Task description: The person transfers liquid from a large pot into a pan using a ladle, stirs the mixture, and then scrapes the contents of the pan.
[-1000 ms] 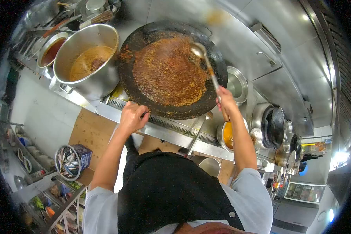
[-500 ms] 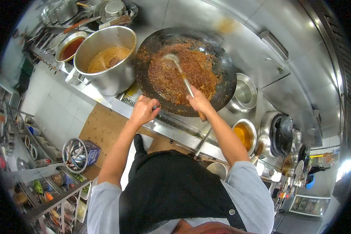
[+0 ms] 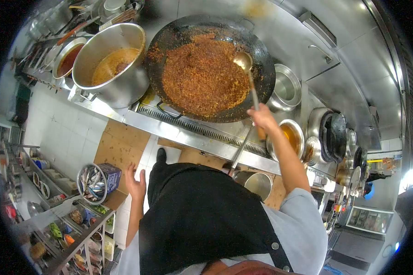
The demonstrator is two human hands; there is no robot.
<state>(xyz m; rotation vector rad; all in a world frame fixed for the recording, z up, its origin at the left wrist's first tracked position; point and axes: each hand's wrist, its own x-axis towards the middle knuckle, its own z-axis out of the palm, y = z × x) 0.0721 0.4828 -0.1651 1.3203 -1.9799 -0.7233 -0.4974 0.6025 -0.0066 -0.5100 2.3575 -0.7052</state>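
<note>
Black and broad, the wok (image 3: 267,59) sits over the metal counter (image 3: 163,130), its middle filled with a coarse reddish-brown mixture (image 3: 202,78). The ladle (image 3: 242,60) has its bowl in the wok, at the mixture's right side, and its shaft slants out over the near rim toward the person. The right hand (image 3: 262,117) is closed around that shaft, the wooden end showing below the fingers. The left hand (image 3: 136,184) is well apart from it — open, fingers spread, below and left of the wok and clear of the wok's near loop handle (image 3: 168,112).

Just left of the wok stands a tall steel pot (image 3: 124,91) with brownish liquid inside; farther left of the wok, beyond that pot, is a bowl of dark red liquid (image 3: 58,73). To the wok's right are nested metal bowls (image 3: 296,94) — and nearer the person, a metal bowl of orange liquid (image 3: 299,133). Below the wok, a long metal rod (image 3: 241,150) lies slanted across the counter's near edge.
</note>
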